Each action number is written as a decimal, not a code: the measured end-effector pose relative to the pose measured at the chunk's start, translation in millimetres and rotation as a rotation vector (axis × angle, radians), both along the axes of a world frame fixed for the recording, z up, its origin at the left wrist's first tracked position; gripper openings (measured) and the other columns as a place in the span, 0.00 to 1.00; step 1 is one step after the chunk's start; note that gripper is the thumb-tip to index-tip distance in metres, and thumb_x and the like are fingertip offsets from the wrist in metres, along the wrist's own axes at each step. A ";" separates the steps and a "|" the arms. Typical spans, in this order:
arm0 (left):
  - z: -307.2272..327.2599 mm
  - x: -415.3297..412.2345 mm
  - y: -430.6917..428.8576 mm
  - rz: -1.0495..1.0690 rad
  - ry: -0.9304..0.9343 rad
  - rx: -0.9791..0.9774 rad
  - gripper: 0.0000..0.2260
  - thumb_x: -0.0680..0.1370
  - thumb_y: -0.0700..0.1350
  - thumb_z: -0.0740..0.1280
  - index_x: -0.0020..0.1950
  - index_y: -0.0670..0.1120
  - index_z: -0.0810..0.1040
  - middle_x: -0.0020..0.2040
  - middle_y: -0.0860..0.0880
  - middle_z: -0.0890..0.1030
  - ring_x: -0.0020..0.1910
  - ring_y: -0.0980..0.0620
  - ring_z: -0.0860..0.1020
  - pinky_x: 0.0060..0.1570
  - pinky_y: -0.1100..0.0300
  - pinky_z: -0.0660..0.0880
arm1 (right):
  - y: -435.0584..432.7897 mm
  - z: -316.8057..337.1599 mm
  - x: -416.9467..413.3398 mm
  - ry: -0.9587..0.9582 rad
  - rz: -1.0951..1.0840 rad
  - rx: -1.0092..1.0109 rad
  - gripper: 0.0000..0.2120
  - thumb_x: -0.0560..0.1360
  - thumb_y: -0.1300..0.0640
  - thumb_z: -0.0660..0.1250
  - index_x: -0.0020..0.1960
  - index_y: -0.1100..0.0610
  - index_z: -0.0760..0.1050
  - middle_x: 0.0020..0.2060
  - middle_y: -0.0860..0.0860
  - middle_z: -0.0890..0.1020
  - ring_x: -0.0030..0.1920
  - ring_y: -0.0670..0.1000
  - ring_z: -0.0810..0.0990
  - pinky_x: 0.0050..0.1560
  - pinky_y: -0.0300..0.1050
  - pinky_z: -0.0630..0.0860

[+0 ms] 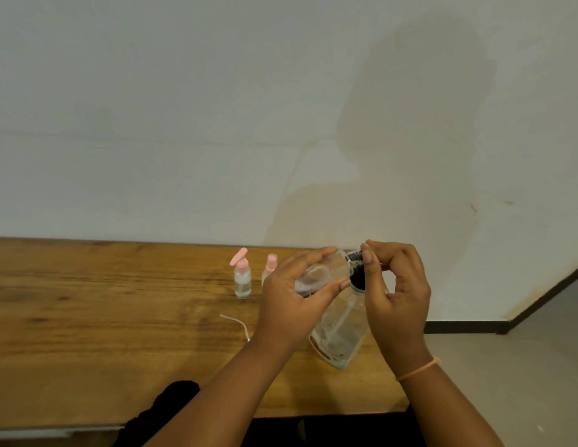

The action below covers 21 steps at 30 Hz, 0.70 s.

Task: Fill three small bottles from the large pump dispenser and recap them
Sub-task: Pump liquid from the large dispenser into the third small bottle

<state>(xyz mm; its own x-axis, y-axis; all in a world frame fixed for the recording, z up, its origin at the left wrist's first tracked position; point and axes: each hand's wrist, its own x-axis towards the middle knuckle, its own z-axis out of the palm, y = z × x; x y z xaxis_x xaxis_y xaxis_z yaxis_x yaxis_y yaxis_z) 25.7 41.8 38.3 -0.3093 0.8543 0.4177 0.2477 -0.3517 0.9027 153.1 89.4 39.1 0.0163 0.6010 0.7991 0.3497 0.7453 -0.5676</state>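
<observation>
A clear dispenser (340, 333) is seen on the wooden table (87, 317), leaning slightly, with its black pump (358, 279) at the top. Just left of the pump, a small clear bottle (319, 274) is held on its side, off the table, by the left hand (294, 301). The left fingers (313, 258) are laid along the bottle's upper side and the thumb (340, 287) is pressed beneath it, so the bottle lies cradled between them, with its neck end turned toward the pump. How close the neck comes to the nozzle cannot be told through the blur. The right hand (400, 295) is raised just right of the pump; its fingers (387, 253) are curled and the pump's head is pinched between thumb tip and forefinger, the remaining fingers being bent loosely behind. A thin pink band (416, 371) is worn on the right wrist. Left of the dispenser, well apart from it, two small bottles with pink tops are stood upright near the wall: an open-lidded bottle (242, 280) farther off and a capped bottle (268, 267) nearer, partly hidden by the left hand. A thin white tube (234, 321) is laid on the table left of the dispenser's base. A dark cloth (171, 401) is seen at the table's near edge.
</observation>
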 end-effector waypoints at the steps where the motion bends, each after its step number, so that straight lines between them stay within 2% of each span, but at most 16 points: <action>1: -2.1 0.6 1.3 0.001 -0.002 -0.007 0.19 0.67 0.45 0.76 0.55 0.59 0.77 0.52 0.58 0.80 0.54 0.68 0.75 0.49 0.75 0.72 | 1.8 -3.2 0.1 0.005 0.002 -0.001 0.04 0.76 0.59 0.62 0.46 0.54 0.75 0.43 0.50 0.76 0.49 0.39 0.76 0.49 0.31 0.73; 7: -1.7 2.4 -0.9 0.024 -0.002 -0.013 0.19 0.66 0.48 0.75 0.55 0.60 0.76 0.53 0.58 0.80 0.55 0.69 0.74 0.49 0.78 0.70 | -1.0 -2.5 -5.2 0.038 0.004 -0.024 0.04 0.76 0.59 0.61 0.46 0.55 0.75 0.43 0.51 0.77 0.48 0.38 0.76 0.48 0.29 0.72; 12: 4.8 3.6 -2.7 0.017 -0.025 0.037 0.19 0.65 0.51 0.73 0.54 0.62 0.76 0.51 0.59 0.79 0.54 0.66 0.76 0.48 0.76 0.71 | -3.7 5.9 -7.3 0.051 -0.017 -0.006 0.05 0.76 0.58 0.61 0.46 0.56 0.76 0.43 0.49 0.77 0.48 0.37 0.76 0.47 0.30 0.73; 15: 1.4 3.6 -0.4 0.008 -0.018 0.028 0.19 0.66 0.49 0.74 0.55 0.60 0.77 0.52 0.57 0.80 0.54 0.67 0.75 0.48 0.76 0.71 | -2.4 0.6 -5.0 0.066 0.004 -0.031 0.05 0.77 0.58 0.61 0.47 0.56 0.76 0.44 0.50 0.77 0.49 0.38 0.76 0.48 0.29 0.73; 18: -4.1 2.4 1.8 -0.015 -0.004 -0.001 0.19 0.66 0.49 0.75 0.55 0.60 0.76 0.54 0.56 0.80 0.55 0.66 0.76 0.50 0.74 0.72 | -0.1 -7.5 -2.9 0.041 -0.007 -0.034 0.05 0.77 0.58 0.61 0.46 0.55 0.76 0.44 0.51 0.77 0.50 0.39 0.75 0.49 0.31 0.73; 21: -5.1 1.1 0.5 -0.002 -0.016 -0.007 0.19 0.65 0.53 0.73 0.55 0.61 0.76 0.54 0.55 0.81 0.55 0.66 0.76 0.51 0.74 0.72 | -1.4 -8.6 -6.4 0.031 -0.021 -0.051 0.05 0.77 0.57 0.61 0.47 0.52 0.75 0.44 0.46 0.76 0.50 0.39 0.75 0.48 0.36 0.75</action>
